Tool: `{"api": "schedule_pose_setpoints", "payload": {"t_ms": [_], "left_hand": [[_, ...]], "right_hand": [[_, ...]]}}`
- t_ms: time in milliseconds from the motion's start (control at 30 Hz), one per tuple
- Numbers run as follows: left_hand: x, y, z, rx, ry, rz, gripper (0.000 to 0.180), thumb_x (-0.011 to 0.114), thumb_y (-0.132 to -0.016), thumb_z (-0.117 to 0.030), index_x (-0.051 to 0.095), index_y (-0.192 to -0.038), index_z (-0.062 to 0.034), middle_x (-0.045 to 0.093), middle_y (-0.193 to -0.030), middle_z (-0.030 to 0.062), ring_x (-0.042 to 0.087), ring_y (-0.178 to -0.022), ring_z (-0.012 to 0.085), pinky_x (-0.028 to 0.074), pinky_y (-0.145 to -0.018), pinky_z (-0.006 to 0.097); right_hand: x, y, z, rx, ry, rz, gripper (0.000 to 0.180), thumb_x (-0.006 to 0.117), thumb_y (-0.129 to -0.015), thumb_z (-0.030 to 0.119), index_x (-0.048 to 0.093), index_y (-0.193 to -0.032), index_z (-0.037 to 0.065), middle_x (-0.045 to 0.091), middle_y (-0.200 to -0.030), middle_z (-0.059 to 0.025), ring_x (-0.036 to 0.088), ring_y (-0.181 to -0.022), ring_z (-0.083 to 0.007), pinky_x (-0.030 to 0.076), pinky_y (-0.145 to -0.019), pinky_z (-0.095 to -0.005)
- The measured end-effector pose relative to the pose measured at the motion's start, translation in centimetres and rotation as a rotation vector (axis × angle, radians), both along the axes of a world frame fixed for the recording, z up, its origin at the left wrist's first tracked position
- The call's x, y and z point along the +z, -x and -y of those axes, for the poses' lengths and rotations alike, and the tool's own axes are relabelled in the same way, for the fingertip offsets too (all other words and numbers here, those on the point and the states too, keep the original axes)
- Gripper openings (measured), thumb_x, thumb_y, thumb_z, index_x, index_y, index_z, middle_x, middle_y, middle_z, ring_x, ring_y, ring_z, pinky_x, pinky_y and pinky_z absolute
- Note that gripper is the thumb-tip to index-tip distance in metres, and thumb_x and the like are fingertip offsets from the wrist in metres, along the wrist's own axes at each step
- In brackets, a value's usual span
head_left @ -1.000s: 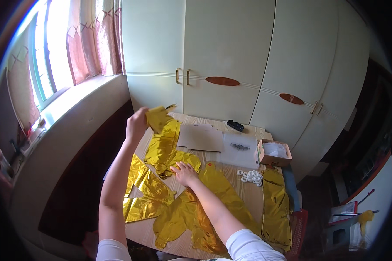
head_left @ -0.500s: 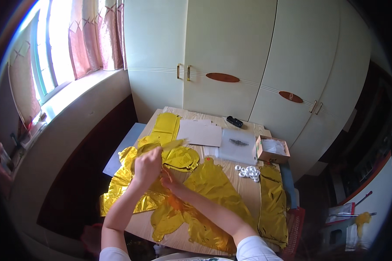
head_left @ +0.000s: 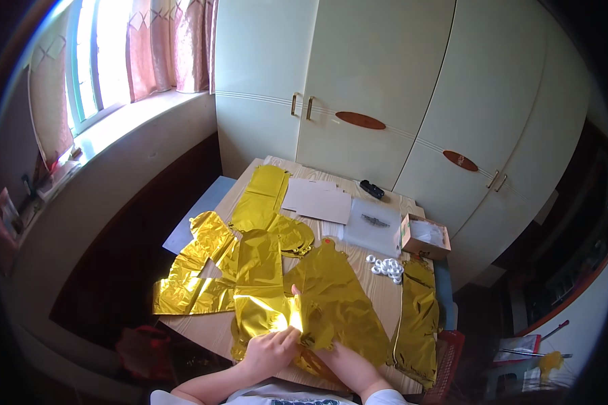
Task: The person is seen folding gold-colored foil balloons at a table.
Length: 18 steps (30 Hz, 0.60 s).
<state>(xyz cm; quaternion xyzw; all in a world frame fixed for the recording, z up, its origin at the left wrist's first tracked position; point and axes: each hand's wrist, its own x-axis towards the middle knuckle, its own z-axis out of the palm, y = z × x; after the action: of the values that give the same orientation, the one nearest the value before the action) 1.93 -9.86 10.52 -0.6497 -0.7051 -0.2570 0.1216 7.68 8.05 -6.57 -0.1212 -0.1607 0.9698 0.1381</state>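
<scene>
Near the front table edge, my left hand [head_left: 271, 351] is closed on a flat gold foil balloon [head_left: 260, 273] that stretches away from me up the table. My right hand [head_left: 327, 352] crosses beside it from the right, mostly covered by foil. One raised digit of it shows above the shiny fold, and it appears to grip the same balloon. Under and right of my hands lies another wide foil balloon [head_left: 341, 287] with a red spot at its far end. Crumpled gold foil [head_left: 192, 293] spreads to the left.
A folded gold foil balloon [head_left: 260, 196] lies at the back left, beside pale cardboard [head_left: 317, 199]. Rightward are a clear plastic bag [head_left: 368, 233], a black object [head_left: 371, 189], white ring-shaped rolls [head_left: 386, 268], an open box [head_left: 425, 237] and a long gold foil piece [head_left: 417, 324].
Both hands have come down toward me from the table's middle, drawing the foil balloon out flat. My left hand is now at the front edge. The view has shifted slightly.
</scene>
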Motion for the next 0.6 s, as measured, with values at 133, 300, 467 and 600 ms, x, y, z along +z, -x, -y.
{"api": "schedule_pose_setpoints", "payload": {"t_ms": [133,300,467,600], "left_hand": [[2.9,-0.6,1.2,-0.154,0.008,0.24,0.036,0.073,-0.074,-0.019,0.067,-0.108,-0.0078,0.071,-0.103,0.0064,0.07,-0.081,0.0202,0.057,-0.07,0.031],[2.0,5.9,1.9,0.094,-0.291,0.444,0.04,0.075,-0.074,-0.005,0.062,-0.112,-0.0028,0.065,-0.112,0.0167,0.063,-0.104,0.032,0.051,-0.088,0.039],[-3.5,12.0,3.3,0.293,-0.286,1.666,0.043,0.057,-0.094,-0.024,0.049,-0.131,-0.0023,0.056,-0.129,0.011,0.053,-0.121,0.0243,0.044,-0.098,0.038],[-4.5,11.1,2.9,0.122,0.05,2.253,0.055,0.048,-0.096,-0.042,0.048,-0.134,-0.0027,0.053,-0.134,0.0134,0.052,-0.123,0.026,0.042,-0.103,0.041]], "right_hand": [[0.2,-1.7,0.3,0.001,0.055,-0.022,0.056,0.045,-0.094,0.056,0.049,-0.129,0.013,0.053,-0.127,-0.0101,0.05,-0.12,-0.0285,0.043,-0.1,-0.0528],[0.8,-1.8,0.4,0.011,0.09,-0.075,0.057,0.045,-0.094,0.056,0.048,-0.13,0.013,0.053,-0.128,-0.0107,0.05,-0.121,-0.0292,0.042,-0.1,-0.0539],[1.4,-1.4,0.8,0.043,0.134,-0.13,0.057,0.045,-0.094,0.056,0.048,-0.131,0.013,0.052,-0.13,-0.0112,0.049,-0.122,-0.03,0.042,-0.101,-0.055],[1.5,-2.4,1.0,0.034,0.171,-0.166,0.058,0.045,-0.094,0.056,0.048,-0.132,0.013,0.052,-0.131,-0.0117,0.049,-0.123,-0.0306,0.042,-0.101,-0.0559]]}}
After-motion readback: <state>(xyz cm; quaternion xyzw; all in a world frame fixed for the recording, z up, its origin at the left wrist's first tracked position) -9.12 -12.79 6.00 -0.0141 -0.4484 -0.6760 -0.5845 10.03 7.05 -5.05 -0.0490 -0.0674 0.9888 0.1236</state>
